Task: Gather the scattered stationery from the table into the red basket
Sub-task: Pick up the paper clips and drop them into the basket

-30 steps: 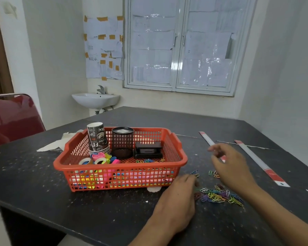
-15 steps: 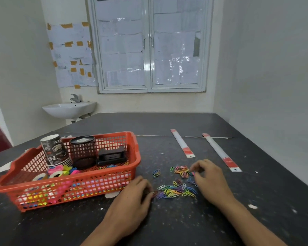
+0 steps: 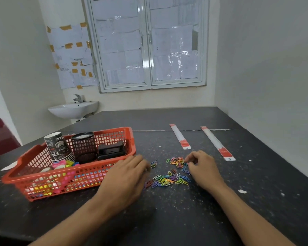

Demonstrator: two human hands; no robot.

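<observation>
Right of basket (image 3: 60, 172), on table | clips (image 3: 171, 176) lie loose between both hands | left hand (image 3: 126, 176) now at pile's left edge, right hand (image 3: 201, 167) now down on far clips | fingers curled, grip unclear on either | scooping looks underway; rulers (image 3: 180, 136) wait beyond

1. Light: soft, even daylight through the paper-covered window (image 3: 149, 50); the room is moderately bright.
2. Glare: pale sheen on the window's plastic sheets.
3. Shadows: faint and diffuse on the table (image 3: 167, 219), beneath the left hand (image 3: 126, 176).
4. Distortion: wide-angle bowing at the edges, with slight overall softness.
</observation>
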